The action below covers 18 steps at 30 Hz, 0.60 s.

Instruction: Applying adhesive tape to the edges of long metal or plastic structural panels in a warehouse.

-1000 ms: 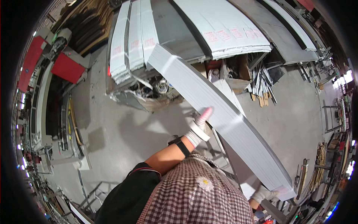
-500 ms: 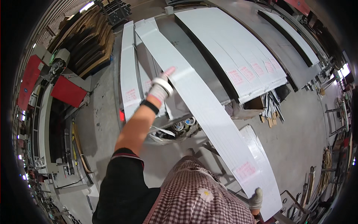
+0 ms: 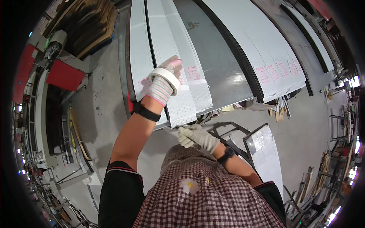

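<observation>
A long white panel strip (image 3: 181,108) with ruled lines lies on the grey table, its near end at the front edge. Around my left wrist sits a white tape roll (image 3: 165,80). My left hand (image 3: 171,67), in a striped glove with pink fingertips, rests on top of the strip, fingers slightly bent. At the strip's near end is my right hand (image 3: 197,137), in a pale glove, its fingers curled against the end; their exact hold is partly hidden. Another white strip (image 3: 137,49) lies to the left, and one with pink handwriting (image 3: 199,85) to the right.
Several white panels (image 3: 247,45) with pink writing lie at the right of the grey table (image 3: 224,79). A wrapped white panel (image 3: 266,152) leans on a dark frame below the table. To the left stand a red machine cover (image 3: 65,74) and stacked brown sheets (image 3: 85,26).
The strip, slanted toward me from the table before, now lies on the table beside the other strips. My right hand has come from the lower right to its near end.
</observation>
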Tool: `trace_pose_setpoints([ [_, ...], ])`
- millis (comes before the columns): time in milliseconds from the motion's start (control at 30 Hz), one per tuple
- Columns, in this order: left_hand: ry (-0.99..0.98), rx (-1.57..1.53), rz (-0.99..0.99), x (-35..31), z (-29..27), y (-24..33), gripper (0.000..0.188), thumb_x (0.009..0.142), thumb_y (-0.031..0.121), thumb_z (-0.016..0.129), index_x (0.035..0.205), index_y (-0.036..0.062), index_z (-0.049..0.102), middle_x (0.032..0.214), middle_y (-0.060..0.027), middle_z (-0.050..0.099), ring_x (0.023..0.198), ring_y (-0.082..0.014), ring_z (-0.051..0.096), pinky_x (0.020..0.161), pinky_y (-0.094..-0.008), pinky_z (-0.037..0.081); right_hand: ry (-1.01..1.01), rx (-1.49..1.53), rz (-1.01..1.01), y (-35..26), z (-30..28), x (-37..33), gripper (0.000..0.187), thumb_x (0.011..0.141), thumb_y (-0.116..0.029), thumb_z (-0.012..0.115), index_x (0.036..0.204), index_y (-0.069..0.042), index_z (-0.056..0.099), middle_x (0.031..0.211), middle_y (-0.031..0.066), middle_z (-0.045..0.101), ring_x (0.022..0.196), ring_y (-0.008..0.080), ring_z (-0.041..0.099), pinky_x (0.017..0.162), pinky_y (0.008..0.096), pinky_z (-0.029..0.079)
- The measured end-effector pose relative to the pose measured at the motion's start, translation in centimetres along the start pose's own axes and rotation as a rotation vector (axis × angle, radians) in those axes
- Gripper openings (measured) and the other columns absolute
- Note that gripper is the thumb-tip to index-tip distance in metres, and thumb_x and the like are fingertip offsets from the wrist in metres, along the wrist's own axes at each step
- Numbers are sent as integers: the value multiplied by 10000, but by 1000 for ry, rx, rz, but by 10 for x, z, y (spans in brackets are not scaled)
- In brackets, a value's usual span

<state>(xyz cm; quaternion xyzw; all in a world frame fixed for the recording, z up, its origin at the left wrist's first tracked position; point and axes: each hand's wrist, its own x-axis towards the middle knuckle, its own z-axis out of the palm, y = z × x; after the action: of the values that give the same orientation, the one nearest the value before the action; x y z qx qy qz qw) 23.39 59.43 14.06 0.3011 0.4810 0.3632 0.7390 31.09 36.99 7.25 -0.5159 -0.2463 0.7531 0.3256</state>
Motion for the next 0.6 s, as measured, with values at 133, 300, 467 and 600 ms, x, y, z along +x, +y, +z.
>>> trace_pose_setpoints([
  [133,-191,-164,-64,-39,19,-17,589,927,123,677,1478,57,480,1445,-148,562,1372,-303,492,1150,-405,381,338,11,-537,-42,-2,-62,359,932,-314,750,1113,-11,686,904,19,655,747,88,602,656,262,514],
  [300,-304,-287,-98,-80,67,-43,467,932,38,634,1382,-7,521,1398,-198,558,1273,-300,557,1156,-444,422,688,-947,-1058,-90,-8,-83,397,882,-236,780,1169,-1,639,959,81,635,906,158,595,716,322,501],
  [467,-679,61,42,-163,75,-40,475,968,23,554,1428,-69,479,1484,-192,497,1294,-244,543,1109,-356,439,649,-110,-866,-86,-33,-122,262,957,-229,710,1080,-5,651,878,58,638,749,131,599,660,255,492],
  [600,-655,670,658,-184,56,-37,593,830,-62,663,1407,18,547,1491,-152,521,1164,-209,635,929,-300,537,528,686,-764,-79,-64,-160,289,989,-327,679,982,-39,655,837,59,669,689,158,664,622,287,576],
])
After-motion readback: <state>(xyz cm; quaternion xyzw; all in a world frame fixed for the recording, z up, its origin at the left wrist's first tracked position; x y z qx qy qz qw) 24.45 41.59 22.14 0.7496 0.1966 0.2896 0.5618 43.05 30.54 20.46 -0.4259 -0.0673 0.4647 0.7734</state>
